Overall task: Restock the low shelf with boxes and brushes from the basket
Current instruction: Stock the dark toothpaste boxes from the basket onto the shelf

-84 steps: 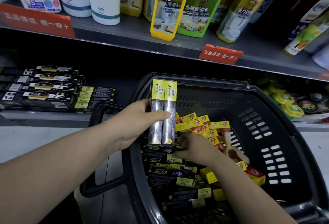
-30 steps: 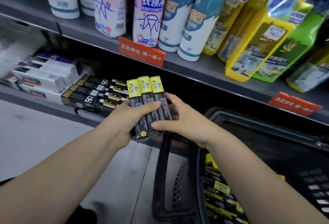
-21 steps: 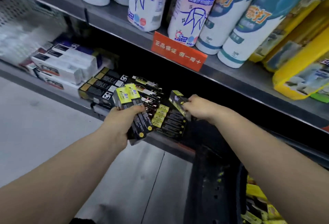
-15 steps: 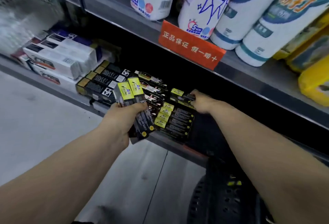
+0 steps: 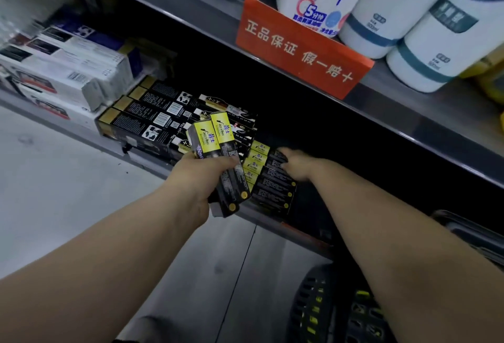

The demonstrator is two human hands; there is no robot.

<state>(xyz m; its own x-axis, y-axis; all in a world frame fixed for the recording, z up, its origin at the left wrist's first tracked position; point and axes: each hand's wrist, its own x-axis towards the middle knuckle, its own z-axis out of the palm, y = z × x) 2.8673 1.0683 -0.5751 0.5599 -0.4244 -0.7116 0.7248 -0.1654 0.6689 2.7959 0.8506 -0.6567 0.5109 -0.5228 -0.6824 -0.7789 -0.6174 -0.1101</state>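
My left hand (image 5: 200,179) grips two black boxes with yellow ends (image 5: 218,151) and holds them tilted just in front of the low shelf (image 5: 148,162). A stack of the same yellow-ended boxes (image 5: 268,183) lies on that shelf just right of them. My right hand (image 5: 298,164) reaches under the upper shelf and rests on the top box of this stack at its right end. Only a dark part of the black basket (image 5: 313,304) shows at the bottom right, with yellow packs visible through its mesh.
Black boxes with gold ends (image 5: 147,116) lie left of the stack, and white boxes (image 5: 71,75) lie further left. The upper shelf carries white bottles (image 5: 425,26) and a red price tag (image 5: 300,45) close above my right hand. Grey floor lies below.
My right hand took one box from the three and laid it on the shelf stack, where it still rests. My left hand keeps two boxes. The view moved in closer.
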